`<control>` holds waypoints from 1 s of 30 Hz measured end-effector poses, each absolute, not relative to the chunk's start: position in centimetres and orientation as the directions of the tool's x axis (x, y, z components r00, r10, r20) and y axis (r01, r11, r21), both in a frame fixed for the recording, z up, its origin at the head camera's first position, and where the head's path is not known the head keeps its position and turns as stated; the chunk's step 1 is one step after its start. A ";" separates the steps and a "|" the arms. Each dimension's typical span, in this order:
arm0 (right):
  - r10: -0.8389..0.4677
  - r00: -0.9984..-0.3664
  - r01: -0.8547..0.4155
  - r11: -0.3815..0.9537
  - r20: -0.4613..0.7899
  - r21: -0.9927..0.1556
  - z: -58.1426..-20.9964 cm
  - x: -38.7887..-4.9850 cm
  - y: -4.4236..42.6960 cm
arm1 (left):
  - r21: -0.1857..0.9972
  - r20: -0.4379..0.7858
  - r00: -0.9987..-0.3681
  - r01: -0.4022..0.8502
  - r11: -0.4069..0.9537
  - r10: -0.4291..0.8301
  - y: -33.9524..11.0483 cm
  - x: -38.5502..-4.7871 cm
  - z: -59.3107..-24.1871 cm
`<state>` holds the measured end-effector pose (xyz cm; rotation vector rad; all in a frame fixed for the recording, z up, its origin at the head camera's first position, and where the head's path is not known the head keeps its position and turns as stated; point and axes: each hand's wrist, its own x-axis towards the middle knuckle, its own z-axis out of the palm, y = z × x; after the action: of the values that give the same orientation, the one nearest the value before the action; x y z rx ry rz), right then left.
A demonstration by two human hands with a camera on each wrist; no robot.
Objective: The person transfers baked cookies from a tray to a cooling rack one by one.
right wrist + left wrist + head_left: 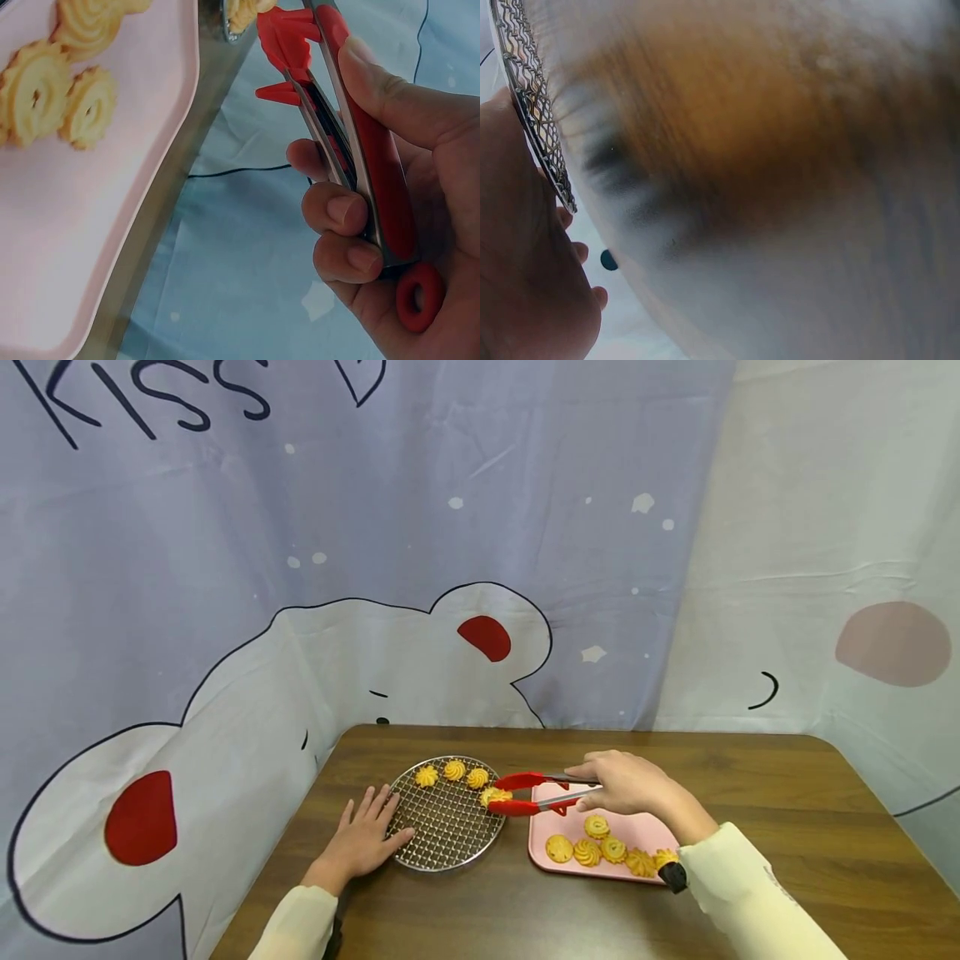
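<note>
My right hand (626, 783) grips red-tipped metal tongs (382, 172), thumb on one arm and fingers curled round the other. The red tips (516, 807) are at a cookie (495, 797) on the right edge of the round wire rack (431, 824). Three more cookies (454, 769) lie along the rack's far side. My left hand (362, 842) rests at the rack's left rim with its fingers spread and straight. In the left wrist view the hand (532, 247) is beside the rack's edge (536, 112).
A pink tray (540, 835) to the right of the rack holds several cookies (587, 852) along its near side. Both stand on a brown wooden table (465, 918). A printed cloth (600, 527) hangs behind the table.
</note>
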<state>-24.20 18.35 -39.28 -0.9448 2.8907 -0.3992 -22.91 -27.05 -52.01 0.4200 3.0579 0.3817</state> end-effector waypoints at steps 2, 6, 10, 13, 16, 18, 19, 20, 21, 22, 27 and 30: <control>-0.591 -0.807 -0.573 0.776 0.014 -0.262 -39.3 -24.4 17.9 | 0.248 0.005 -0.963 0.262 0.933 0.269 -27.0 -22.9 -51.8; -0.598 -0.802 -0.583 0.773 0.022 -0.251 -39.3 -24.7 17.0 | 0.229 -0.005 -0.964 0.259 0.938 0.267 -27.0 -22.9 -51.8; -0.607 -0.795 -0.593 0.766 0.027 -0.250 -39.3 -25.1 16.1 | 0.230 -0.010 -0.965 0.251 0.940 0.260 -27.1 -22.8 -51.7; -0.612 -0.790 -0.598 0.761 0.026 -0.251 -39.3 -25.3 15.5 | 0.236 -0.008 -0.967 0.245 0.940 0.254 -27.2 -22.7 -51.5; -0.617 -0.787 -0.601 0.759 0.022 -0.251 -39.3 -25.4 14.9 | 0.233 -0.011 -0.968 0.241 0.942 0.251 -27.4 -22.7 -51.5; -0.617 -0.787 -0.600 0.758 0.017 -0.255 -39.3 -25.5 14.5 | 0.232 -0.020 -0.969 0.235 0.944 0.246 -27.5 -22.7 -51.5; -0.617 -0.787 -0.600 0.758 0.015 -0.256 -39.3 -25.6 14.3 | 0.229 -0.024 -0.969 0.232 0.945 0.244 -27.6 -22.7 -51.5; -0.617 -0.786 -0.599 0.758 0.012 -0.256 -39.3 -25.7 14.1 | 0.229 -0.029 -0.970 0.229 0.946 0.242 -27.7 -22.7 -51.5; -0.617 -0.787 -0.598 0.759 0.010 -0.257 -39.3 -25.7 13.9 | 0.228 -0.036 -0.971 0.223 0.948 0.237 -27.7 -22.7 -51.5; -0.617 -0.787 -0.598 0.759 0.007 -0.258 -39.3 -25.8 13.7 | 0.225 -0.041 -0.971 0.219 0.949 0.234 -27.8 -22.7 -51.5; -0.616 -0.788 -0.596 0.758 0.010 -0.265 -39.3 -26.1 12.7 | 0.218 -0.048 -0.972 0.213 0.952 0.229 -28.0 -22.8 -51.7; -0.616 -0.787 -0.596 0.756 0.012 -0.273 -39.5 -26.3 12.2 | 0.216 -0.054 -0.972 0.213 0.953 0.229 -28.1 -22.8 -51.7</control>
<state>-26.25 12.24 -39.45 -0.9923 2.8697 -0.4052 -22.78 -28.09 -51.66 0.3431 3.0271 0.3224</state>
